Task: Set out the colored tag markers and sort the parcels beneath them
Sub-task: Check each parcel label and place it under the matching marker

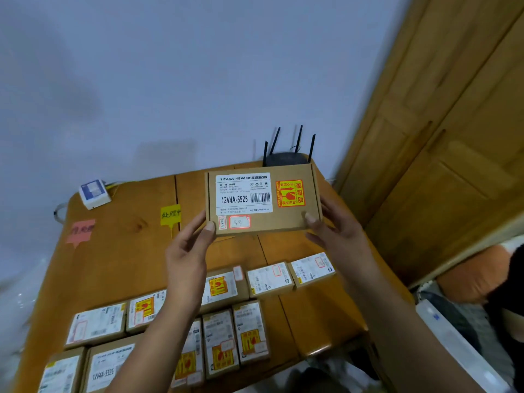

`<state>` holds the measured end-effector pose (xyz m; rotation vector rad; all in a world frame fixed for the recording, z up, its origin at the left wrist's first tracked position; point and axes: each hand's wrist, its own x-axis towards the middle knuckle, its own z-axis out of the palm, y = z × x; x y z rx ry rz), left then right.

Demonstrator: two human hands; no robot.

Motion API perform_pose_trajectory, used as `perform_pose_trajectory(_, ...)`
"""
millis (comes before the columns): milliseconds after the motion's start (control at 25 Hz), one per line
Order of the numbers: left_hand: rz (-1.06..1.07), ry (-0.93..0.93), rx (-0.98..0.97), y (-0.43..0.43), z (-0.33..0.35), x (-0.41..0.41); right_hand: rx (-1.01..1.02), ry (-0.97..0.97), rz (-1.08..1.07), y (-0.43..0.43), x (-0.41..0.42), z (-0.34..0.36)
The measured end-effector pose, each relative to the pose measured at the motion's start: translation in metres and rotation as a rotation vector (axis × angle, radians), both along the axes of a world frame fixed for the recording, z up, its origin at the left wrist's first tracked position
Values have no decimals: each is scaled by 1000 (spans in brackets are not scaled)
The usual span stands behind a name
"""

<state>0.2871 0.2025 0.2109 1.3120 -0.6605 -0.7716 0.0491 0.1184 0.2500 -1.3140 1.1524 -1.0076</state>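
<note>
I hold one parcel up with both hands. My left hand pinches its left end and my right hand pinches its right end, so its long side runs from 9 o'clock to 3 o'clock. It is off the counter, label facing me. The yellow tag lies on the counter at 9 o'clock from the parcel, just beside my left hand. The pink tag lies further out the same way. So I think my left hand is nearer to both tags. The other parcels sit in rows at 6 o'clock. I cannot tell if a tag hides behind the parcel.
</note>
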Motion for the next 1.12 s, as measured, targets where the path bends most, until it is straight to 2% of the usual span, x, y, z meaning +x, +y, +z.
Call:
perform_pose_trajectory(320,-93,-19,95,-100,-51,-73,85,220,-201,-74,-58,-37)
perform_pose_trajectory(600,-141,-26,411,-244,-127,-167,266,368,-273,-233,-136,-139)
perform_pose_trajectory(800,-304,-56,539,-323,-197,-208,406,491,-257,-332,-168,-222)
perform_pose_trajectory(960,-298,-61,614,-365,-238,-213,453,534,-178,-385,-175,-268)
perform_pose_trajectory(1120,-234,-45,682,-394,-266,-198,480,482,-130,-419,-170,-297)
